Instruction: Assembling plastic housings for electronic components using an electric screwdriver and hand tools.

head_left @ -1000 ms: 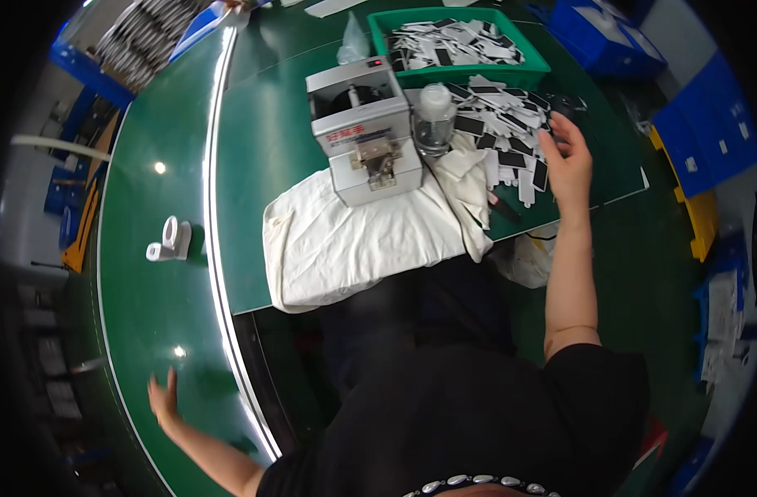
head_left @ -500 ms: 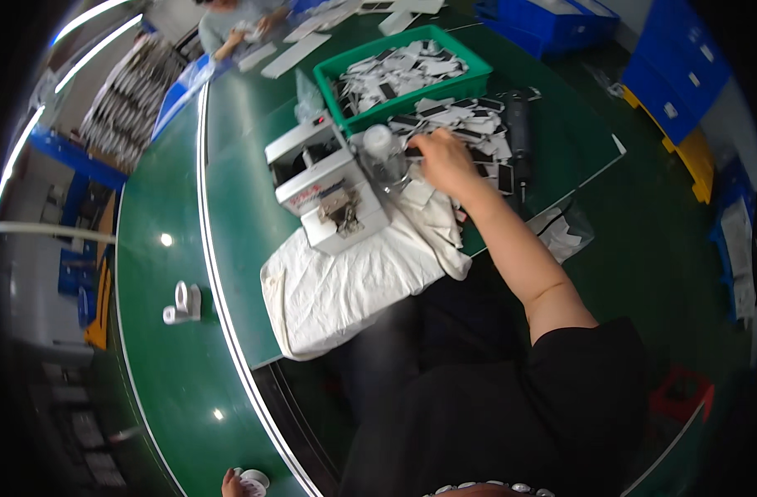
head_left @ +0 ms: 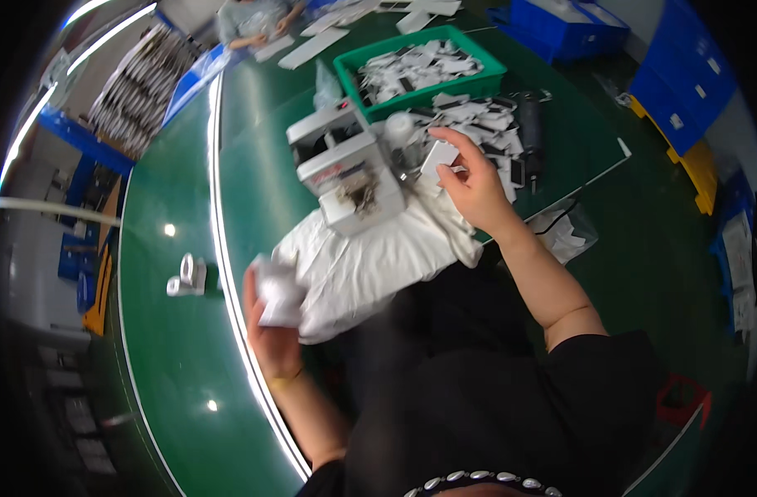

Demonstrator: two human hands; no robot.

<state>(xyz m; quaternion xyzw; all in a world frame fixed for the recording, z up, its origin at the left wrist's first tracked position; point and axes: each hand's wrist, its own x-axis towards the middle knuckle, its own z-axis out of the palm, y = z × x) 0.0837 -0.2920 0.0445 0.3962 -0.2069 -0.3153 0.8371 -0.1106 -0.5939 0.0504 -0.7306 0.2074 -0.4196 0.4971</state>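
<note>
My left hand (head_left: 271, 341) is closed around a white plastic-looking part (head_left: 280, 300), blurred by motion, at the left edge of the white cloth (head_left: 366, 277). Between the thumb and fingers of my right hand (head_left: 480, 186) is a small flat white rectangular piece (head_left: 437, 158). That hand hovers by the right side of a white boxy benchtop machine (head_left: 358, 186) with a metal mechanism on its front. Beyond the hand, a loose heap of white and black flat pieces (head_left: 486, 124) covers the table.
A green bin (head_left: 501, 79) full of similar pieces stands behind the machine. A dark cylindrical tool (head_left: 530, 137) lies right of the heap. Another white part (head_left: 192, 272) stands on the green surface (head_left: 167, 348) at left. A person (head_left: 250, 21) works at the far end.
My left hand has come up from the lower edge to the cloth with the white part. My right hand has drawn back from the heap, now with a flat white piece in its fingers.
</note>
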